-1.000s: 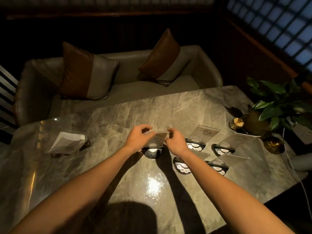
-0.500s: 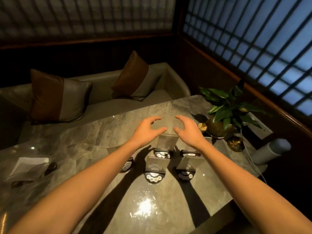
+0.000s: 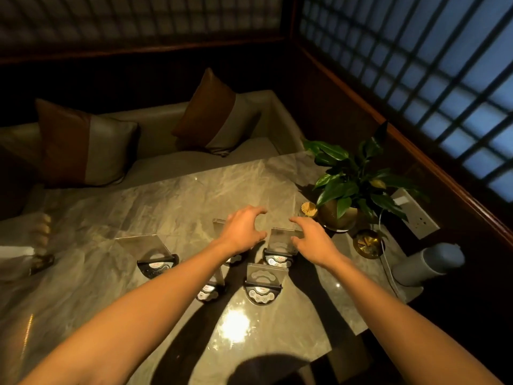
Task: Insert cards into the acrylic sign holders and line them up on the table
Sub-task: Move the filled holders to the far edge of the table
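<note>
Several clear acrylic sign holders on dark half-round bases stand on the marble table (image 3: 172, 207). One holder (image 3: 281, 245) stands at the back right, one (image 3: 263, 282) in front of it, one (image 3: 155, 254) off to the left, and two more are partly hidden under my left forearm. My left hand (image 3: 243, 232) hovers over the back holders with fingers curled and apart, holding nothing. My right hand (image 3: 311, 240) is open beside the back right holder, its thumb close to the panel's right edge. Whether cards sit inside the panels is hard to tell in the dim light.
A potted plant (image 3: 352, 184) in a brass pot, a small toothpick cup (image 3: 308, 209) and a brass dish (image 3: 367, 243) stand at the table's right end. A grey cylinder (image 3: 427, 265) with a white cable lies near the right edge. A sofa with two cushions sits behind the table.
My hands let go of the holder they held a second ago, now standing at the left. The view swung right, and both hands moved over the back right holders and lowered slightly.
</note>
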`<state>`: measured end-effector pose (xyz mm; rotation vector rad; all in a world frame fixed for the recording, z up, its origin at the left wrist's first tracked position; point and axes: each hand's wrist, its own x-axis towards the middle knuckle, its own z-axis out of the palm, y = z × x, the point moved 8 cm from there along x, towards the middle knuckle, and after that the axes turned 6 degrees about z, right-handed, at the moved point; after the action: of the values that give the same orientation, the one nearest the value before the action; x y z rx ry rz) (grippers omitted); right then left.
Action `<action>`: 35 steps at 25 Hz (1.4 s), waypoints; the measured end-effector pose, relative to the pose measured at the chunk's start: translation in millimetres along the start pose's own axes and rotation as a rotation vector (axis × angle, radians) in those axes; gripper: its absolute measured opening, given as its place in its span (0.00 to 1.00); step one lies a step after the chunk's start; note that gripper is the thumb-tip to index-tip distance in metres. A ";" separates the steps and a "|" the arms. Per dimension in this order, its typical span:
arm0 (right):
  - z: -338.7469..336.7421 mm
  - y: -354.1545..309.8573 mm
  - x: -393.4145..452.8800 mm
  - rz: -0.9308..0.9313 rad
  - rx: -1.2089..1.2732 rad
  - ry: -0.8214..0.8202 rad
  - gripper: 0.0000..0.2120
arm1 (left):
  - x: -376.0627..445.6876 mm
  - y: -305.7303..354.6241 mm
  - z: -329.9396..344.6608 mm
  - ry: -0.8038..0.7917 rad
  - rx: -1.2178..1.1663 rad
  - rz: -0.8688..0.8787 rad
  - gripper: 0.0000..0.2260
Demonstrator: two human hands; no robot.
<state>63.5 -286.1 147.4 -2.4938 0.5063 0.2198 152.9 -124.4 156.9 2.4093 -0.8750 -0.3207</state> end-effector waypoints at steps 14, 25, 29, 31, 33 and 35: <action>27.4 37.2 15.3 0.116 0.214 -0.007 0.05 | -8.0 -53.0 -2.8 0.004 0.071 -0.114 0.09; 28.0 37.8 29.3 0.094 0.186 -0.015 0.06 | 3.3 -53.4 13.6 -0.037 -0.154 -0.112 0.10; 21.0 38.2 33.7 0.075 0.077 0.000 0.11 | 9.1 -54.5 18.3 -0.055 -0.175 -0.110 0.10; 18.6 32.0 34.4 0.030 0.003 0.000 0.12 | 11.5 -54.7 19.1 -0.066 -0.163 -0.105 0.11; 17.9 24.0 35.9 -0.004 -0.078 -0.038 0.11 | 14.6 -55.3 18.9 -0.065 -0.162 -0.109 0.10; 16.2 11.6 37.5 -0.060 -0.197 -0.079 0.09 | 16.9 -56.4 18.0 -0.070 -0.163 -0.110 0.09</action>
<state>92.5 -297.1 118.2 -2.6747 0.3932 0.3586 187.8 -107.0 109.4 2.3105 -0.7179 -0.5013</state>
